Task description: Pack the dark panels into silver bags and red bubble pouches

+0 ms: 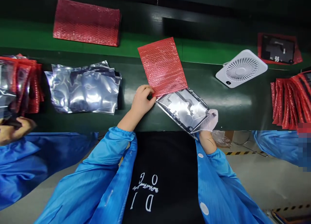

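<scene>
My left hand (pixel 143 99) pinches the lower left corner of a red bubble-wrap pouch (pixel 162 66), at the pouch's opening. My right hand (pixel 211 120), in a whitish glove, grips the near right end of a shiny, see-through antistatic bag (pixel 183 109). A flat dark panel with cut-outs shows inside this bag. The bag's far edge meets the pouch's near edge; whether it reaches inside the pouch I cannot tell. Both lie slanted over the dark green bench, in front of my body. The right fingertips are partly hidden by glove and film.
Silvery bags (pixel 84 89) lie stacked at left, and a red bubble pouch (pixel 86 23) lies behind them. A white fan (pixel 243 68) is at right, near a dark panel (pixel 278 49) on red wrap. Red pouches (pixel 288 102) stand far right. A co-worker's hand (pixel 17 130) is far left.
</scene>
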### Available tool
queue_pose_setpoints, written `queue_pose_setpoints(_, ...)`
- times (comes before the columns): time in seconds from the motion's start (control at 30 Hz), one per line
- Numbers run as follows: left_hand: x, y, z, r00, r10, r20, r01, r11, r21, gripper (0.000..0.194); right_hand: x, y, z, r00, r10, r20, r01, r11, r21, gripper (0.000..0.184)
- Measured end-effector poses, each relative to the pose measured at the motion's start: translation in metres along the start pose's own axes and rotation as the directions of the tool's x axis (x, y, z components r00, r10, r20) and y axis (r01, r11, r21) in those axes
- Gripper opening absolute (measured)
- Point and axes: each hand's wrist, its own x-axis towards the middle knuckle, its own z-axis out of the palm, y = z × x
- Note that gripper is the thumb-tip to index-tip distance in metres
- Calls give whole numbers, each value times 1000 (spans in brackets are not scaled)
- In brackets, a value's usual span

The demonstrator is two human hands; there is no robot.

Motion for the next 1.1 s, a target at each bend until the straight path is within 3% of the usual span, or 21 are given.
queue_pose_setpoints(0.07, -4, 2, -3, 997, -80, -23, 81, 996, 34, 9, 1, -5, 8, 974, 12, -226, -6, 1000, 26, 13)
queue_pose_setpoints(0.13, -10, 8, -2, 985, -172, -4, 172, 985, 24, 13, 6, -11, 19, 942, 33, -333, -14, 998, 57, 9)
queue_pose_setpoints(0.3, -24, 32, 6, 953, -301, 21, 300, 937, -177, 25, 23, -25, 37, 931, -18, -364, 48, 996, 74, 8)
queue_pose_setpoints(0.43, -24, 35, 0, 909, -401, 118, 418, 872, -255, 21, 28, -26, 36, 937, -35, -348, 74, 992, 99, 5)
queue_pose_setpoints(0.53, -21, 33, -4, 924, -376, 69, 382, 908, -172, 16, 32, -20, 30, 951, 15, -309, 11, 997, 81, 5)
queue_pose_setpoints(0.6, -23, 36, -2, 927, -371, 50, 372, 897, -238, 19, 33, -16, 27, 951, 22, -308, -1, 998, 68, 5)
queue_pose_setpoints(0.73, -30, 52, 11, 887, -453, 93, 418, 698, -581, 36, 21, -15, 29, 940, -96, -326, 95, 995, -21, 8)
queue_pose_setpoints(0.8, -33, 60, 17, 871, -489, 51, 397, 638, -660, 42, 13, -16, 29, 936, -149, -319, 143, 989, -43, 11)
queue_pose_setpoints(0.9, -38, 68, 23, 858, -513, -30, 361, 642, -676, 44, 9, -17, 27, 928, -155, -338, 148, 988, -47, 15)
queue_pose_setpoints(1.1, -41, 70, 25, 893, -440, -98, 300, 743, -598, 33, 9, -24, 29, 922, -147, -359, 154, 988, -9, 15)
